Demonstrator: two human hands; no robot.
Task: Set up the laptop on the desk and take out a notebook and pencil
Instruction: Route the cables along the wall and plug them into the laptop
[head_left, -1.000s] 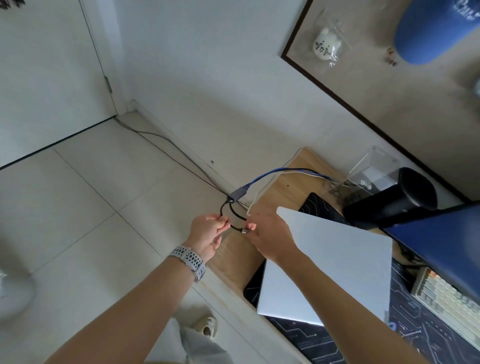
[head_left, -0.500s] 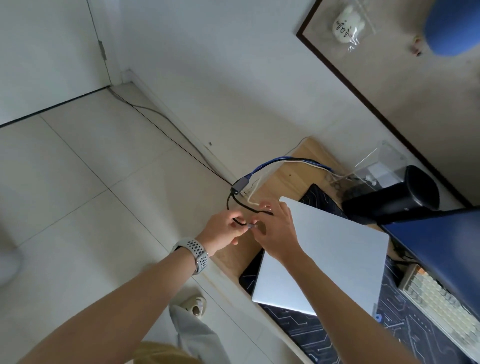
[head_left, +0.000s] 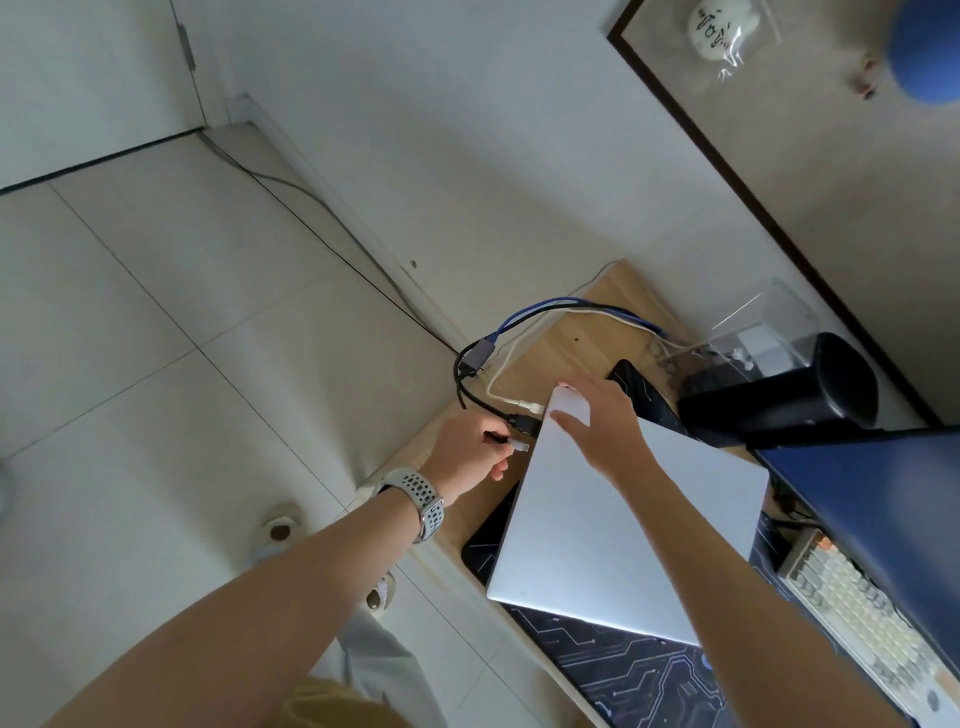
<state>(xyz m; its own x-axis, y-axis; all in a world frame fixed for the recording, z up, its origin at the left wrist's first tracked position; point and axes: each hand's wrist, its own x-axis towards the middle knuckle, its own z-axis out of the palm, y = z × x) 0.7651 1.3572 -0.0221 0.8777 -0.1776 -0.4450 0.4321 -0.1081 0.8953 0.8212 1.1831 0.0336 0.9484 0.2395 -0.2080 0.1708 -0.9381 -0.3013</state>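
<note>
Two bare hands at the left edge of a closed silver laptop (head_left: 623, 525) on a wooden worktop (head_left: 587, 343).

The laptop lies lid down on a dark circuit-patterned desk mat (head_left: 628, 670). The left hand (head_left: 467, 452), its grip pressed together, pinches a small cable plug (head_left: 519, 445) just beside the laptop's edge. The right hand (head_left: 602, 415) rests flat on the lid's far corner, fingers spread. A black plug (head_left: 524, 423) and a white plug (head_left: 530, 404) sit at the same edge.

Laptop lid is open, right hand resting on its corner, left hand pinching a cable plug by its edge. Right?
Not quite. The head view shows the laptop lid closed, flat on the desk mat. The rest holds: right hand rests on its far corner, left hand pinches the cable plug beside its edge.
</note>
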